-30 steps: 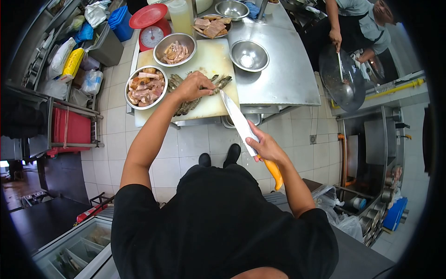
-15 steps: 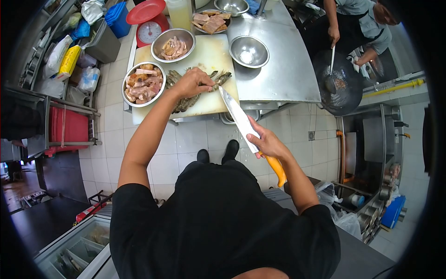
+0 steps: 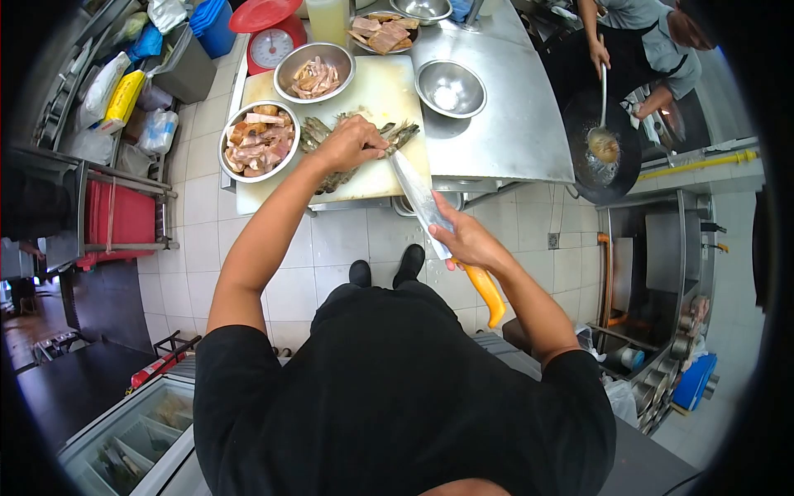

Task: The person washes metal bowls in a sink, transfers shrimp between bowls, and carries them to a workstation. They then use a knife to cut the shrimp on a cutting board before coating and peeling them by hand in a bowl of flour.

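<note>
My right hand (image 3: 471,241) grips a large kitchen knife (image 3: 415,197) at the rear of its blade, with the yellow handle trailing below toward me. The blade points up and left, its tip close to my left fingers. My left hand (image 3: 354,142) is closed, fingertips pinched on one of the grey raw prawns (image 3: 400,134) on the white cutting board (image 3: 382,87). More prawns lie beneath and beside this hand, partly hidden by it. Left of them stands a steel bowl of meat pieces (image 3: 258,145); another bowl of meat strips (image 3: 316,78) sits behind.
An empty steel bowl (image 3: 451,89) stands right of the board on the steel table (image 3: 517,132). A red scale (image 3: 271,48) and a dish of meat slabs (image 3: 384,35) are at the back. At right, a co-worker holds a ladle (image 3: 603,99) over a wok (image 3: 608,178).
My left hand keeps its place at the prawns, and the knife has tilted slightly with its tip still beside it. The co-worker's ladle has shifted within the wok. The view has moved a little.
</note>
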A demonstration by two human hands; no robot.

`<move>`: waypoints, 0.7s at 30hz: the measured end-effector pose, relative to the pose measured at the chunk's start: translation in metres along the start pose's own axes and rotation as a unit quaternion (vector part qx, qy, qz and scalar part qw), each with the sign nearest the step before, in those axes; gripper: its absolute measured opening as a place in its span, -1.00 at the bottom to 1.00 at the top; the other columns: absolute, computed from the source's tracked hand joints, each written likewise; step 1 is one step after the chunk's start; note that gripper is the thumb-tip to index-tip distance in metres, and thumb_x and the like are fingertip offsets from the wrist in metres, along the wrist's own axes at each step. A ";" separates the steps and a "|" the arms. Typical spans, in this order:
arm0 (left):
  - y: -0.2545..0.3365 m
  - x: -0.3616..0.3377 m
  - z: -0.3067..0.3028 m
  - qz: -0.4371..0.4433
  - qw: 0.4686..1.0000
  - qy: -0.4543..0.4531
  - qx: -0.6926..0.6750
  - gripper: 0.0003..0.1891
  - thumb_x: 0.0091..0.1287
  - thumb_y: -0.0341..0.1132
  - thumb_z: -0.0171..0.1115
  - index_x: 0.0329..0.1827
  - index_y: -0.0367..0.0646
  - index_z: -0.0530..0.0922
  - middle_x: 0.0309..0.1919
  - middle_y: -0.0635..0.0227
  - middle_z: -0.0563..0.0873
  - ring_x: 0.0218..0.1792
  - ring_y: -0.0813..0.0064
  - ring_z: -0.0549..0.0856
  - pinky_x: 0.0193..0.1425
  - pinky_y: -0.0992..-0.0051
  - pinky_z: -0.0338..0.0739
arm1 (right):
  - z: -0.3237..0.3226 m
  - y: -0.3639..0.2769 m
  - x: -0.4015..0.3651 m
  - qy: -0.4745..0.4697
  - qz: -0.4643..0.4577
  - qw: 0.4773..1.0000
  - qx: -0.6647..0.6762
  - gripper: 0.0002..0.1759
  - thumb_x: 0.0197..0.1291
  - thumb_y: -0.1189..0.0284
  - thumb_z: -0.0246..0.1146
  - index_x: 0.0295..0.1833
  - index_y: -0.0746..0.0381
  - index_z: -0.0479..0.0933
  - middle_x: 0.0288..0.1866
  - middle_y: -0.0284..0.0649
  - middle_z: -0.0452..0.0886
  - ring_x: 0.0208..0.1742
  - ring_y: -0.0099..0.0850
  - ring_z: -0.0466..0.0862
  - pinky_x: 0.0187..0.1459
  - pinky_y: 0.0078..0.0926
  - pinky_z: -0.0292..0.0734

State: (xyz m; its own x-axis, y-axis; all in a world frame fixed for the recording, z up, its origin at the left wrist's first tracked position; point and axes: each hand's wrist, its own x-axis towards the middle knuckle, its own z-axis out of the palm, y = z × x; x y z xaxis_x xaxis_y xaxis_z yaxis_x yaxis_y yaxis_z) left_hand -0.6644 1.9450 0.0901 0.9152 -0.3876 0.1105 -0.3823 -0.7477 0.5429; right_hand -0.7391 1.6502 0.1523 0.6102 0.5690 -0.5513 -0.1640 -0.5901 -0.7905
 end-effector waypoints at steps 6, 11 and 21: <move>-0.007 0.004 0.004 0.068 0.996 0.056 0.015 -0.78 0.18 -0.33 0.33 -0.10 -0.03 0.72 -0.07 0.35 0.71 0.09 0.30 0.56 0.24 0.31 0.36 | -0.030 -0.009 0.001 0.012 0.007 0.998 -0.055 -0.28 0.38 0.35 0.09 0.56 0.00 -0.06 -0.39 -0.21 0.56 -0.70 -0.54 0.48 -0.63 -0.49 0.46; -0.001 0.018 -0.010 0.063 0.997 -0.018 0.034 -0.78 0.20 -0.34 0.31 -0.08 -0.02 0.70 -0.06 0.33 0.69 0.10 0.35 0.57 0.18 0.32 0.37 | -0.042 -0.012 0.001 0.004 0.010 0.994 -0.111 -0.29 0.39 0.38 0.08 0.56 -0.07 -0.06 -0.29 -0.21 0.53 -0.70 -0.58 0.44 -0.70 -0.56 0.38; 0.002 0.016 -0.009 0.122 0.989 -0.001 0.079 -0.85 0.24 -0.33 0.29 -0.16 -0.06 0.71 -0.31 0.34 0.63 -0.18 0.33 0.61 0.00 0.28 0.39 | -0.033 0.000 0.002 0.007 0.009 0.999 -0.053 -0.28 0.39 0.33 0.07 0.56 0.01 -0.08 -0.41 -0.25 0.52 -0.68 -0.55 0.48 -0.65 -0.52 0.42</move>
State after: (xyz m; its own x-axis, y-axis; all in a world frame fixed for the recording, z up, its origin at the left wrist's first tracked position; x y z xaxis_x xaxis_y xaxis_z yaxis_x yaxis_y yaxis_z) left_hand -0.6492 1.9417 0.1004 0.7925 -0.5687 0.2202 -0.6077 -0.7059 0.3638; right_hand -0.7119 1.6324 0.1605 0.6184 0.5511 -0.5603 -0.0926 -0.6569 -0.7483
